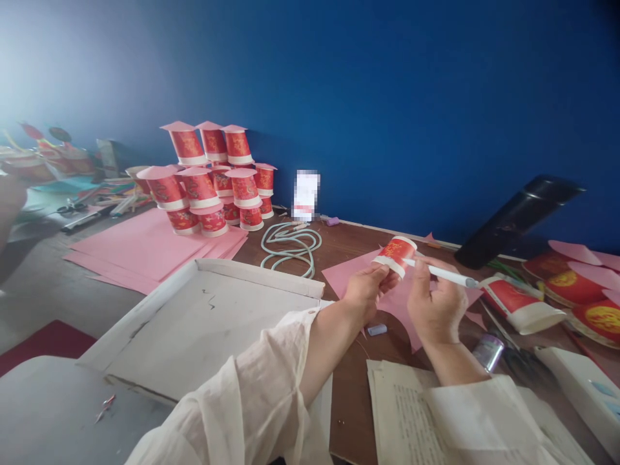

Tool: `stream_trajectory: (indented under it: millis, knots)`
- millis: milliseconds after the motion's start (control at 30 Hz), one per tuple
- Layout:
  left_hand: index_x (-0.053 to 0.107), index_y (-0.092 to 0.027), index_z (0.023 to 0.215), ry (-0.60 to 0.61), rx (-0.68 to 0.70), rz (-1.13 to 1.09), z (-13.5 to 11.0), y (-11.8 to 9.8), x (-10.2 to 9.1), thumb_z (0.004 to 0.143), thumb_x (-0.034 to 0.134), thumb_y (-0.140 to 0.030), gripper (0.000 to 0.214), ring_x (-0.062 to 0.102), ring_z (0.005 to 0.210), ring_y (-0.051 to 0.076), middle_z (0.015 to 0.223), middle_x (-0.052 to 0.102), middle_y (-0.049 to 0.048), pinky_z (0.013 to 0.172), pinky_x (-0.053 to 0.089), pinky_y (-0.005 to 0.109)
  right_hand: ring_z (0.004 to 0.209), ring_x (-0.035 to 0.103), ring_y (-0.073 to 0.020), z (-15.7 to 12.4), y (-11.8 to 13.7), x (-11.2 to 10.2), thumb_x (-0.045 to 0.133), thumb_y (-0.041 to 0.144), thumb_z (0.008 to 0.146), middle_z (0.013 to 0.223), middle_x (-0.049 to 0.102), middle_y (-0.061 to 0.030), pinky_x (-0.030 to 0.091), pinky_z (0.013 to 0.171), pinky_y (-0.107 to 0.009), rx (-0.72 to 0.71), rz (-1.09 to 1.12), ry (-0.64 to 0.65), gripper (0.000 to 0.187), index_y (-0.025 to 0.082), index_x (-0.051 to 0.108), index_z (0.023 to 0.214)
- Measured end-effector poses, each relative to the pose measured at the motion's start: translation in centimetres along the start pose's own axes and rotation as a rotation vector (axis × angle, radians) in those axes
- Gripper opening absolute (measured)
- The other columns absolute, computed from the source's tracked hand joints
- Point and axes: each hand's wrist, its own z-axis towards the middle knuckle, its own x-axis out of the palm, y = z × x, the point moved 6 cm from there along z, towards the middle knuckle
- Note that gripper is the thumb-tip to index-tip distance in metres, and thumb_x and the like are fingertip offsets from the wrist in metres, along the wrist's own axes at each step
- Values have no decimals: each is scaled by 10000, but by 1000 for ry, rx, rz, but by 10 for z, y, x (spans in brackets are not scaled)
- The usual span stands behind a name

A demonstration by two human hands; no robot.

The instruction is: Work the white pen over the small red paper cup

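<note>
My left hand (pixel 367 289) is closed around a small red paper cup (pixel 396 253) with gold printing and white edges, held tilted above the table. In my right hand (pixel 438 303) is a white pen (pixel 450 275), its tip pointing at the side of the cup. Whether the tip touches the cup I cannot tell. Beneath both hands lies pink paper (pixel 356 271) with cut edges. A small pale cap-like piece (pixel 377 329) rests on the table below my left hand.
Stacked red cups with pink tops (pixel 196 187) stand at left behind pink sheets (pixel 121 248). A shallow white box lid (pixel 169 329), a coiled cable (pixel 290 248) and a lit phone (pixel 305 194) are nearer. A black bottle (pixel 518 219), more cups (pixel 520 303) and printed pages (pixel 402 413) lie right.
</note>
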Motion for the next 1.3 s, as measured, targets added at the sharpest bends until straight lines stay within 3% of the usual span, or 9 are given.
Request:
stream_trajectory:
  millis: [767, 1300]
  knots:
    - [648, -65, 690, 27, -23, -30, 1, 3, 2, 762, 622, -83, 78, 621, 651, 123, 664, 621, 71, 918, 475, 340, 828, 628, -230, 0, -4, 7, 446, 402, 883, 920, 689, -125, 454, 727, -351, 22, -69, 101, 326, 155, 657, 914]
    - [657, -102, 732, 41, -13, 23, 3, 3, -1, 769, 611, -123, 63, 630, 679, 128, 706, 651, 65, 887, 477, 332, 873, 633, -239, 0, -4, 7, 455, 386, 885, 952, 696, -127, 459, 762, -359, 7, -81, 72, 314, 153, 663, 916]
